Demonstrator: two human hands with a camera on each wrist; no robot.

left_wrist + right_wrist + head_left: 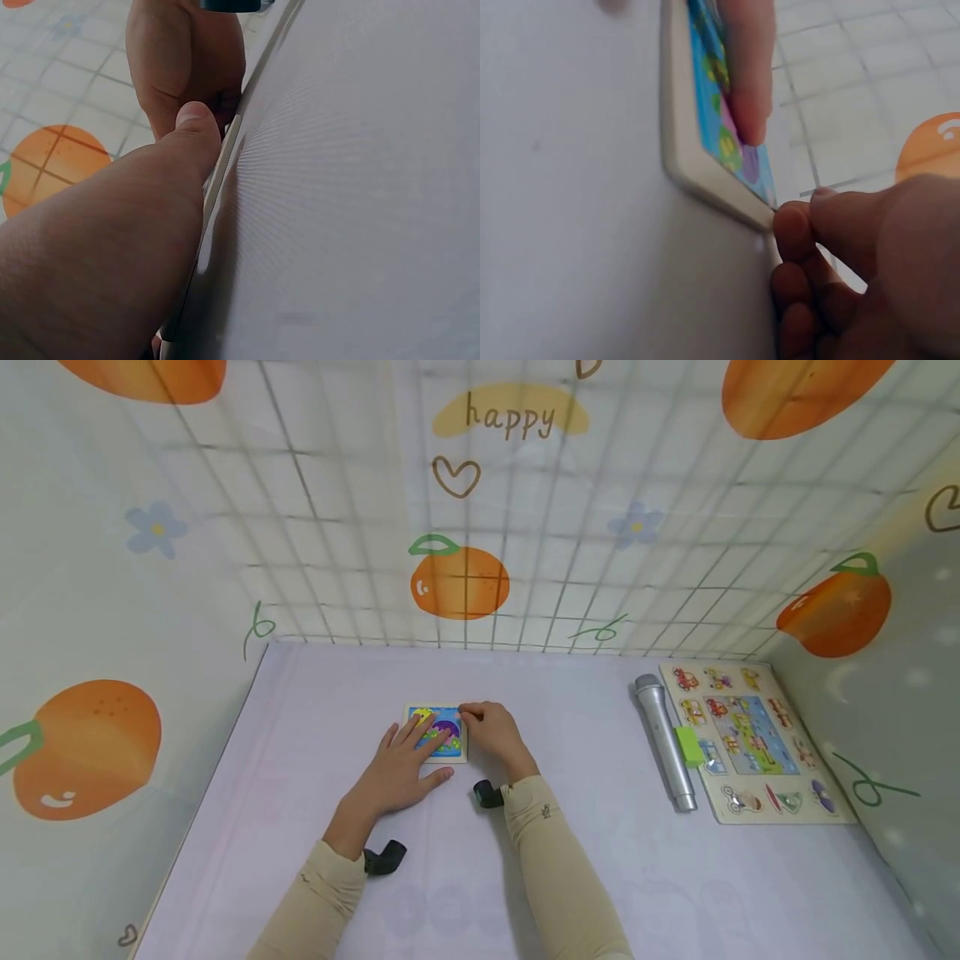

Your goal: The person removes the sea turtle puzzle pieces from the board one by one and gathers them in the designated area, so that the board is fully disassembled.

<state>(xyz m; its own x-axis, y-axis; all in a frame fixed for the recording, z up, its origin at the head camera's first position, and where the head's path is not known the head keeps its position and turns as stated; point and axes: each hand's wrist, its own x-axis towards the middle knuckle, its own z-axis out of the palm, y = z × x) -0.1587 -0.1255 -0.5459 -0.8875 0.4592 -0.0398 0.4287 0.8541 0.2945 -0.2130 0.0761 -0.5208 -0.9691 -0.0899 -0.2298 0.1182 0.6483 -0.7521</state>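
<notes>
A small square jigsaw puzzle (456, 753) in a pale wooden frame lies on the table, its picture blue with yellow, purple and green. My left hand (401, 770) rests on it with straight, spread fingers and covers much of the picture. One of its fingertips (751, 124) presses on the picture in the right wrist view. At the far right corner of the frame, my right hand (491, 731) has its thumb and forefinger pinched together with the other fingers curled. In the right wrist view the right hand's fingertips (793, 225) meet that corner.
To the right, a silver microphone (663, 743) with a bright green block (689, 747) beside it lies next to a large wooden peg puzzle (731, 810). A wire grid behind a fruit-print cloth (337, 585) rises at the table's back edge.
</notes>
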